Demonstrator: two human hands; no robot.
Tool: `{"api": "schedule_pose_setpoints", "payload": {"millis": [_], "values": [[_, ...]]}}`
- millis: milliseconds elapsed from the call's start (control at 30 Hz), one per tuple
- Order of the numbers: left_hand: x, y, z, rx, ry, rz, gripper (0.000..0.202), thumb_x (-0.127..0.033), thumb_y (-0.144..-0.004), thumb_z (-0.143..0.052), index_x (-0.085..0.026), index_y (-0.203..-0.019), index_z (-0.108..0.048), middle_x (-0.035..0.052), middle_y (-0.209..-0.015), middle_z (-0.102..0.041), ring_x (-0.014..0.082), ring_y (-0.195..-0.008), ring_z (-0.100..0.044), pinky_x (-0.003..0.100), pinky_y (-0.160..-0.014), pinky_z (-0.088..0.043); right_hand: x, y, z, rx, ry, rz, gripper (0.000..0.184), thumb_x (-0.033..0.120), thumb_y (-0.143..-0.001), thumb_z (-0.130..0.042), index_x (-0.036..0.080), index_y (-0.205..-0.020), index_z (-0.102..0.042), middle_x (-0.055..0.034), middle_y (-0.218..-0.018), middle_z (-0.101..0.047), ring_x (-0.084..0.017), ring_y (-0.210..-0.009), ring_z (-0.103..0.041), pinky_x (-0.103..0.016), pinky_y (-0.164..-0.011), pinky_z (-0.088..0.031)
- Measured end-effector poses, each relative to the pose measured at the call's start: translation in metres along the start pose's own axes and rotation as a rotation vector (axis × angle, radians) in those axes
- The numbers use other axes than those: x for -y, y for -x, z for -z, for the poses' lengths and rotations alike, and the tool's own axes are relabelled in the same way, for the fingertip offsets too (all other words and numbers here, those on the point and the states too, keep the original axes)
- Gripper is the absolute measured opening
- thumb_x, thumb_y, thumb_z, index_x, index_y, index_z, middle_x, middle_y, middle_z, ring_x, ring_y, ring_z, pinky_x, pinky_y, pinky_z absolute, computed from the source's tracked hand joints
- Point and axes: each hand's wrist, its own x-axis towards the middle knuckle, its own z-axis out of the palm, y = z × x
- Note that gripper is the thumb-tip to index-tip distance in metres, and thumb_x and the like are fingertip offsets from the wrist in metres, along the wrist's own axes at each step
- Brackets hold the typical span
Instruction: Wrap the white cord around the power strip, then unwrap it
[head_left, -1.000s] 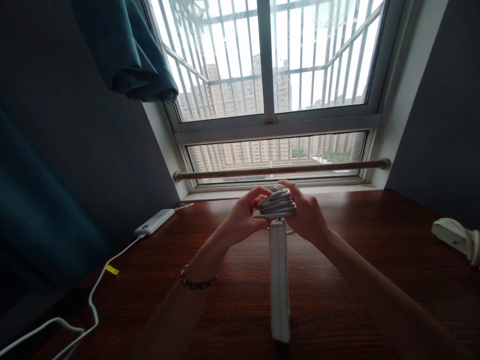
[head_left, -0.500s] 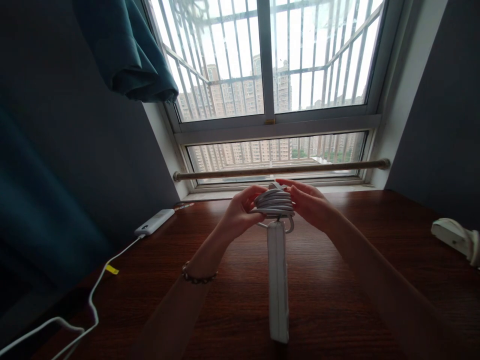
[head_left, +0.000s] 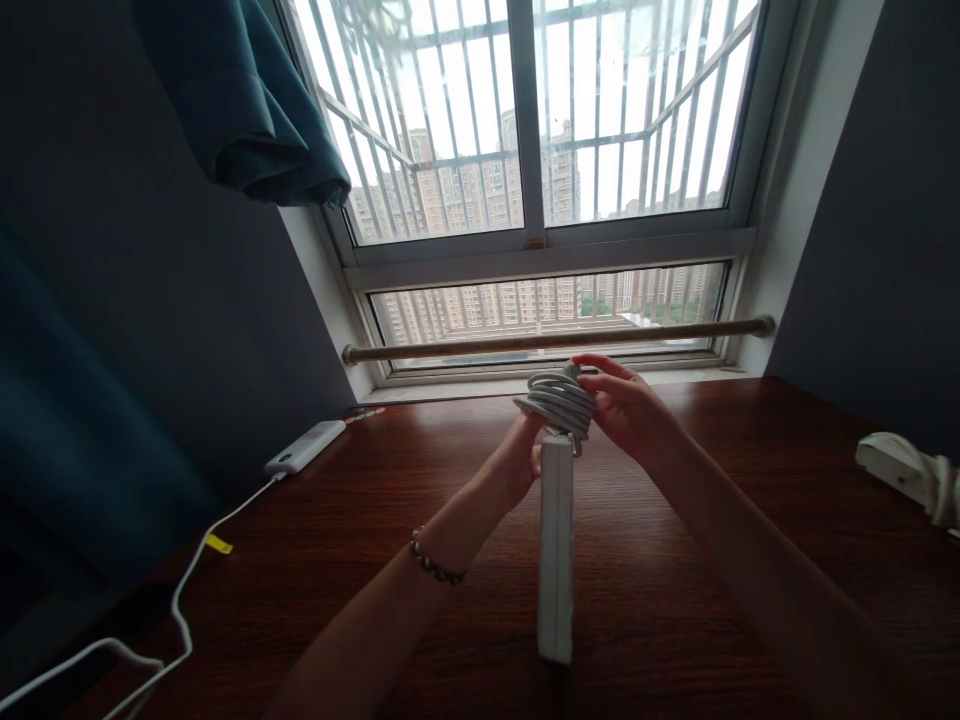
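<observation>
A white power strip [head_left: 556, 560], seen edge-on, stretches toward me over the wooden table. Its pale cord [head_left: 559, 402] is wound in several loops at the far end, with what looks like the plug [head_left: 573, 370] sticking up on top. My left hand [head_left: 519, 462] is closed around the far end of the strip beneath the loops, its fingers mostly hidden behind. On the other side, my right hand [head_left: 619, 400] grips the plug end of the cord between thumb and fingers, touching the loops' right edge.
A white power bank [head_left: 306, 447] lies at the table's left with a white cable [head_left: 184, 600] plugged in. Another white power strip [head_left: 900, 470], wrapped in its cord, rests at the right edge. Beyond the table [head_left: 697, 520], a rail [head_left: 555, 342] crosses the window.
My left hand has slid from the loops' left side down to the strip's end. The loops now slant, and my right hand has shifted slightly right with the plug end.
</observation>
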Motion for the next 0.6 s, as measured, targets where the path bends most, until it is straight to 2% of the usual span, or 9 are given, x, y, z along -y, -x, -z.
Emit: {"api": "schedule_pose_setpoints", "payload": {"millis": [100, 200, 300, 433, 500, 600], "values": [[0.006, 0.003, -0.003, 0.119, 0.047, 0.193, 0.082, -0.077, -0.059, -0.057, -0.013, -0.109, -0.053, 0.0124, -0.088, -0.066, 0.0294, -0.072, -0.067, 0.038, -0.063, -0.049, 0.001, 0.002, -0.002, 0.008, 0.059, -0.029, 0.021, 0.021, -0.062, -0.078, 0.015, -0.078, -0.067, -0.0071, -0.082, -0.066, -0.017, -0.070, -0.059, -0.026, -0.062, -0.046], [0.006, 0.005, 0.000, 0.200, 0.077, 0.296, 0.088, -0.083, -0.056, -0.052, -0.014, -0.110, -0.051, 0.0148, -0.089, -0.068, 0.0301, -0.067, -0.068, 0.039, -0.062, -0.049, 0.003, 0.003, 0.000, 0.042, 0.120, -0.140, 0.039, 0.027, -0.060, -0.081, 0.015, -0.094, -0.065, -0.0090, -0.083, -0.067, -0.019, -0.069, -0.060, -0.027, -0.057, -0.046], [0.004, 0.004, 0.004, 0.247, 0.088, 0.334, 0.088, -0.084, -0.059, -0.047, -0.014, -0.112, -0.049, 0.0144, -0.086, -0.069, 0.0252, -0.056, -0.066, 0.035, -0.057, -0.047, 0.006, 0.002, 0.006, 0.149, 0.169, -0.188, 0.041, 0.030, -0.064, -0.079, 0.013, -0.098, -0.066, -0.0092, -0.084, -0.066, -0.018, -0.069, -0.060, -0.026, -0.058, -0.048], [0.002, 0.003, 0.008, 0.320, 0.084, 0.369, 0.087, -0.083, -0.061, -0.046, -0.013, -0.111, -0.050, 0.0189, -0.089, -0.069, 0.0252, -0.055, -0.065, 0.036, -0.055, -0.047, 0.008, 0.000, 0.014, 0.297, 0.215, -0.195, 0.031, 0.033, -0.074, -0.073, 0.013, -0.097, -0.068, -0.0070, -0.082, -0.065, -0.014, -0.069, -0.059, -0.023, -0.061, -0.048], [0.001, 0.005, 0.007, 0.350, 0.084, 0.362, 0.082, -0.080, -0.065, -0.046, -0.011, -0.109, -0.053, 0.0190, -0.089, -0.069, 0.0249, -0.060, -0.065, 0.035, -0.057, -0.046, 0.008, -0.001, 0.016, 0.307, 0.219, -0.188, 0.027, 0.032, -0.075, -0.072, 0.012, -0.093, -0.068, -0.0068, -0.081, -0.064, -0.013, -0.070, -0.059, -0.022, -0.063, -0.048], [-0.002, 0.010, 0.005, 0.373, 0.076, 0.338, 0.077, -0.076, -0.069, -0.046, -0.009, -0.104, -0.057, 0.0166, -0.084, -0.068, 0.0257, -0.070, -0.065, 0.031, -0.058, -0.045, 0.009, -0.002, 0.019, 0.252, 0.210, -0.156, 0.025, 0.031, -0.075, -0.073, 0.011, -0.089, -0.066, -0.0070, -0.083, -0.064, -0.014, -0.072, -0.059, -0.022, -0.062, -0.049]]}}
